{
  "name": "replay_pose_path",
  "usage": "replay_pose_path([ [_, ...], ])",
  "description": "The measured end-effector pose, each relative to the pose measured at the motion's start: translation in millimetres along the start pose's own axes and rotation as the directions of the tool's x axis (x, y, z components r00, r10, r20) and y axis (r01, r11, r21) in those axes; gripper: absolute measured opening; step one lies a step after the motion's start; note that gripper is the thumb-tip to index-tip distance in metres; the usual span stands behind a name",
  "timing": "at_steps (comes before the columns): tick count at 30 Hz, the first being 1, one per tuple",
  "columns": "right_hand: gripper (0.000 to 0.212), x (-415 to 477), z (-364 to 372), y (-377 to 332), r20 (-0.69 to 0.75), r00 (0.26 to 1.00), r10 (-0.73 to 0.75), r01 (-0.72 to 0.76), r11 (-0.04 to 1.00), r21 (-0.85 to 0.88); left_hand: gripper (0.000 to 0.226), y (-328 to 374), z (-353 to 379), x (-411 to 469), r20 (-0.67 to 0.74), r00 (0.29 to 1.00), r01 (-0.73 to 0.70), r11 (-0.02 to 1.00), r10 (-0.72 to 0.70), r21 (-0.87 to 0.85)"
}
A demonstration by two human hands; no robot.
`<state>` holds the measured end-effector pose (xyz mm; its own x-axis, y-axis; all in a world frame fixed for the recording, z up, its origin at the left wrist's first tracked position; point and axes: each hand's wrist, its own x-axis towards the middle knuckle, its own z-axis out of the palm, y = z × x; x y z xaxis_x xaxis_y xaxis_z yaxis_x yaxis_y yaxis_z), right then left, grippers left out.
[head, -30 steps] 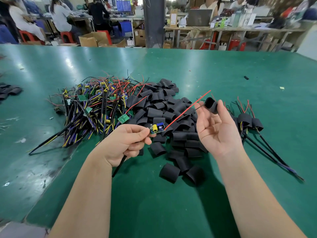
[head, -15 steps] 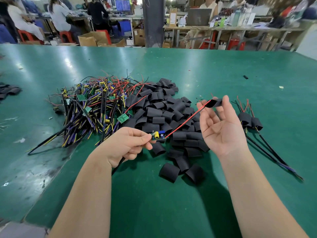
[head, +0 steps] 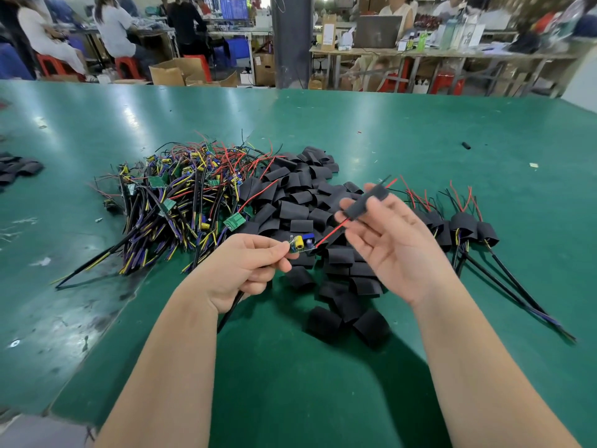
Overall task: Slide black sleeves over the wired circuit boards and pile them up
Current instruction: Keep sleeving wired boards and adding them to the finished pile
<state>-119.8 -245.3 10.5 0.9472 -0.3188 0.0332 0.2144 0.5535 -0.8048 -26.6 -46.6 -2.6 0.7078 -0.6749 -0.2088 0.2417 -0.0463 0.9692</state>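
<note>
Head view: the green bench [head: 420, 130] is the biggest thing here. I place everything else from the heap of loose black sleeves [head: 300, 202] at its middle, which holds dozens, too many to count.

Touching the heap's left edge lies one tangle of wired boards [head: 181, 202], also beyond counting, with red, yellow, purple and black leads. Just right of the heap is the finished pile [head: 462, 224]. I make out four sleeved boards there, though I cannot tell whether my hand hides more, and their long black cables run toward me. Far left of the heap, well apart, one small clump of sleeves [head: 16, 168] sits at the frame's edge.

My two hands hang above the heap's near side. On my left hand [head: 239, 270], the thumb and first finger are clamped on one circuit board [head: 302, 243], the one with a yellow and a blue part. Its black cable drops out under my palm. My right hand [head: 394, 250] is palm up, its fingers pinching one flattened black sleeve [head: 368, 200] above the heap's right side. One red wire [head: 329, 232] runs from the board into the sleeve's near end, and its tip shows past the far end.

Beyond the heap to the right, well apart, lie one stub of black tubing [head: 466, 145] and one pale scrap [head: 533, 165].
</note>
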Motion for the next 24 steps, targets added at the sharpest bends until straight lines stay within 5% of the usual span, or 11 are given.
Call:
replay_pose_path([
  [4, 0.048, -1.5, 10.6, 15.7, 0.031, 0.999, -0.022, 0.027, 0.984, -0.179, 0.019, -1.3, 1.9, 2.4, 0.041, 0.997, -0.066, 0.990, 0.072, -0.126],
  [11, 0.028, -1.5, 8.5, 19.9, 0.121, 0.990, -0.073, 0.090, 0.986, -0.140, 0.022, -2.2, 4.8, 3.1, 0.055, 0.990, -0.120, 0.983, 0.128, -0.139],
  [17, 0.038, -1.9, 4.8, 17.2, 0.133, 0.985, -0.112, 0.145, 0.951, -0.272, 0.017, -1.2, 5.3, 0.5, 0.084, 0.989, -0.109, 0.987, 0.119, -0.119],
  [24, 0.012, -1.6, 3.5, 15.6, 0.115, 0.977, -0.179, 0.210, 0.898, -0.386, 0.018, 0.5, 7.7, -2.3, 0.111, 0.983, -0.144, 0.989, 0.148, -0.042],
])
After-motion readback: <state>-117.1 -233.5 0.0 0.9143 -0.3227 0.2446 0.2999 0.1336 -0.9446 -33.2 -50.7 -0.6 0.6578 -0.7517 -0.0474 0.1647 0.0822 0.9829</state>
